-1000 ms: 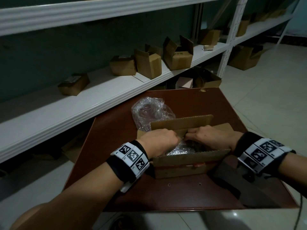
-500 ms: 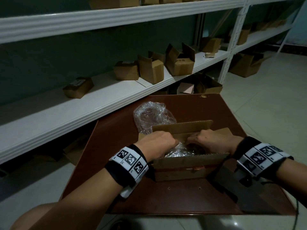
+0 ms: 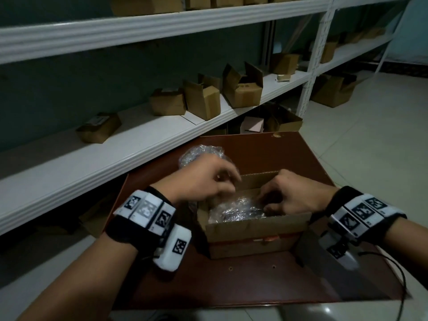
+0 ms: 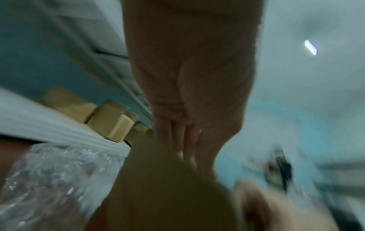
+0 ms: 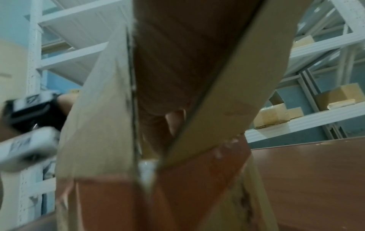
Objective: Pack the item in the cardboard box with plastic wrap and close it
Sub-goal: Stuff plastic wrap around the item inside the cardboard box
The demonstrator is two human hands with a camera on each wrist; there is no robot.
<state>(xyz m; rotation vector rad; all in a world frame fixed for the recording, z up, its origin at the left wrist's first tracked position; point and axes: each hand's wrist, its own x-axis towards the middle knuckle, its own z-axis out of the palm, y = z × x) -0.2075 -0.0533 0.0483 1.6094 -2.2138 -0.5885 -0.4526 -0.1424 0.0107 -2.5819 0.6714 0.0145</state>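
Note:
An open cardboard box [image 3: 250, 230] stands mid-table, with shiny plastic wrap [image 3: 236, 209] over the item inside. My left hand [image 3: 208, 179] hovers above the box's back-left corner, its fingers loosely bent and empty. In the left wrist view the fingers [image 4: 183, 137] lie side by side behind a blurred flap [image 4: 162, 179]. My right hand [image 3: 287, 195] reaches into the right end, fingers curled down onto the wrap. Whether they pinch it is hidden. In the right wrist view a fingertip [image 5: 173, 118] shows between box flaps [image 5: 227, 78].
A loose bundle of plastic wrap [image 3: 199, 154] lies on the brown table [image 3: 266, 149] behind my left hand. White shelving [image 3: 115, 158] with several small cardboard boxes [image 3: 243, 89] runs along the left and back. Tiled floor [image 3: 370, 135] lies to the right.
My left hand has lifted out of the box toward its back-left corner. The right hand stays low in the box on the wrap. The head view has tilted down.

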